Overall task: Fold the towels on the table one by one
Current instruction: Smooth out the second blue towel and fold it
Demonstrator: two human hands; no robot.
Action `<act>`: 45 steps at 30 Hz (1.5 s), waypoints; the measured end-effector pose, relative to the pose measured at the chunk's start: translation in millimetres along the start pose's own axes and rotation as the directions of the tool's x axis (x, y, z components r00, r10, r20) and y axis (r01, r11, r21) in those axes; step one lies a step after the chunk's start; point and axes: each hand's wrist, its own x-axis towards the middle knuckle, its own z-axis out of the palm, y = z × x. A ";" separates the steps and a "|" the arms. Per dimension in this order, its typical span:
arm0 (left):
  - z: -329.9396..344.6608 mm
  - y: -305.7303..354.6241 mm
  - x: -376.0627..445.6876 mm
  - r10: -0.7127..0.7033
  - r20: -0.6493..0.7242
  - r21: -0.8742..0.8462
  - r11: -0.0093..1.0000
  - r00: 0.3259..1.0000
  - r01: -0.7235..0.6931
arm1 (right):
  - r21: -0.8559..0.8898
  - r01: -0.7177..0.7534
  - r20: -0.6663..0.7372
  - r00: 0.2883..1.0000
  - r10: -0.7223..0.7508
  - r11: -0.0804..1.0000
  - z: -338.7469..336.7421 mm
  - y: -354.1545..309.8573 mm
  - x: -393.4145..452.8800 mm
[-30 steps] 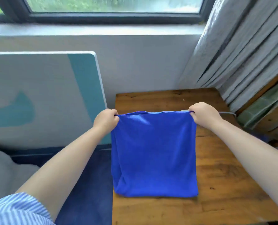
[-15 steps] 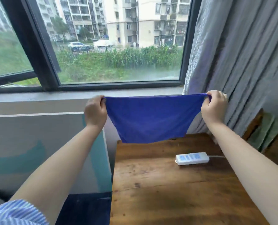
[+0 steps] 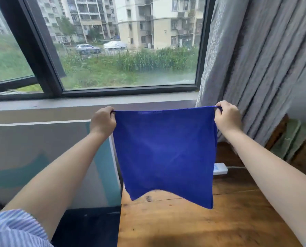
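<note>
1. Window (image 3: 113, 50): dark-framed; apartment blocks, parked cars and green vegetation are seen through the glass. A grey sill runs beneath it.
2. Curtain (image 3: 255, 68): grey, pleated, hung at the right of the window and reaching down behind the far right corner of the desk.
3. Desk (image 3: 184, 225): wooden, with visible grain and knots, set below and right of centre. Its near surface is bare; the far part is hidden behind the towel.
4. Panel (image 3: 41, 157): white with teal shapes, stood upright against the wall just left of the desk.
5. Blue towel (image 3: 163, 152): held spread in the air above the desk, clear of its surface. The top edge is stretched taut between the two hands; the lower edge hangs free, arched upward in the middle, with the right corner hanging lowest.
6. Left hand (image 3: 102, 121): fingers curled closed over the top left corner of the towel, which is gripped.
7. Right hand (image 3: 227, 115): fingers curled closed over the top right corner of the towel, which is gripped.
8. Striped sleeve (image 3: 11, 229): blue and white, seen at the lower left corner.
9. Power strip (image 3: 220, 168): white, laid on the far part of the desk, partly hidden behind the towel's right edge; a cable leads off to the right.
</note>
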 end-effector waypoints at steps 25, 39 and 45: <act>53.3 -25.1 -20.2 -0.355 0.556 0.003 0.905 0.752 0.425 | -0.022 -0.367 0.463 0.821 0.335 0.930 38.8 14.0 -8.4; 62.7 -25.3 21.9 -0.263 0.223 -0.045 0.959 0.939 0.279 | 0.036 -0.233 0.304 0.929 0.212 0.972 92.7 11.6 20.1; 66.1 -55.7 3.1 -0.106 0.348 0.224 0.974 0.931 0.028 | 0.005 -0.041 0.304 0.952 0.038 0.999 89.3 22.7 -0.8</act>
